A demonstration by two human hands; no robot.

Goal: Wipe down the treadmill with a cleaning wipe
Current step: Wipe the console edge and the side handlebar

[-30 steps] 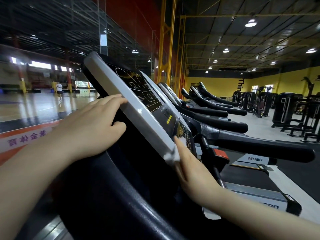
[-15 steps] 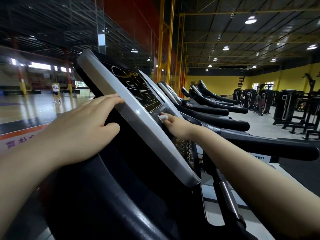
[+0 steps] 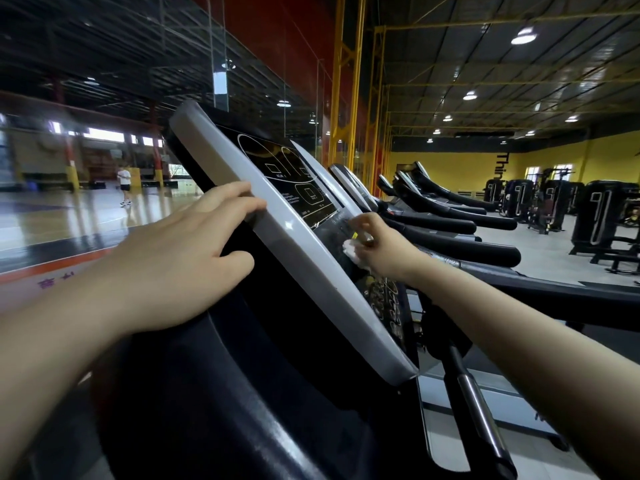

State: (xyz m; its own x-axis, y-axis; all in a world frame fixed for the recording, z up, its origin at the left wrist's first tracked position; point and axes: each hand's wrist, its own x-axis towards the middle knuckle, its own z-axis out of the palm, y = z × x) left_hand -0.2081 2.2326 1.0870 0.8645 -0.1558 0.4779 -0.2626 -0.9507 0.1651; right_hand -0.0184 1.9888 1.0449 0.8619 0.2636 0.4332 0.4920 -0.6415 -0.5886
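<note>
Since the earlier frames: right hand (image 3: 377,242) moved up from the lower corner of the console to its mid-face, carrying the cleaning wipe (image 3: 351,250) with it; left hand (image 3: 180,258) unchanged in position on the console's near side. Item, treadmill (image 3: 242,393): black frame and curved shroud in the foreground, nearest in a row of like machines. Item, console (image 3: 304,258): tilted panel with a pale grey border and a dark printed display face. Progress, judged: wiping is under way on the console face, at the band between the display graphics and the button cluster below; a faint sheen beside the wipe may be moisture, though the view is too oblique to be sure. Left to do, as far as can be seen: the upper display, the grey border, the handrail (image 3: 554,296) and the lower shroud, none of which shows clear signs of wiping. Right hand: fingers curled, pinching the small white crumpled wipe and pressing it against the panel. Left hand: fingers straight and together, laid flat over the grey border, thumb spread below against the dark back of the console; it holds nothing and seems to steady the panel. Wipe location: between right fingertips and console face, mid-panel, mostly hidden by the hand.
</note>
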